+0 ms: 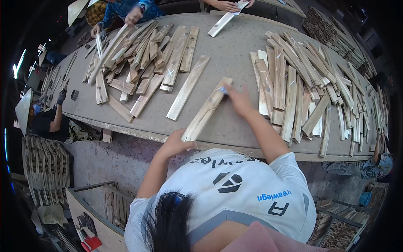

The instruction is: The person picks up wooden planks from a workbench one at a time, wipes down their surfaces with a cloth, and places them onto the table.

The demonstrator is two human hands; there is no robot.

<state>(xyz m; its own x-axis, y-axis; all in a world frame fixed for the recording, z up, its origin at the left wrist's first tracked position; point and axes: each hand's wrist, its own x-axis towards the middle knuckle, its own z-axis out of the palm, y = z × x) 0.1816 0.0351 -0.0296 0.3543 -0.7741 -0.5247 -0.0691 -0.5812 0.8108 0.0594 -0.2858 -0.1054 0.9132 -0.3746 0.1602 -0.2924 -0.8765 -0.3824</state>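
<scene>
A wooden strip (208, 108) lies slanted in front of me, its near end at the table's front edge. My left hand (176, 144) grips that near end. Close to the strip's far end is my right hand (240, 100), its fingers partly spread and a small blue thing (224, 90) at the fingertips; what this is, I cannot make out. Another pale strip (188, 88) rests by itself just to the left. A heap of strips (142, 54) covers the table's left part, and a second heap (294, 84) lies on the right.
Across the grey table (235, 54), a person's hands hold a strip (226, 21). A co-worker in a blue sleeve (113, 12) handles strips at the back left. Another person's gloved hand (61, 96) is at the left end. Stacked wood (47, 168) stands at the lower left.
</scene>
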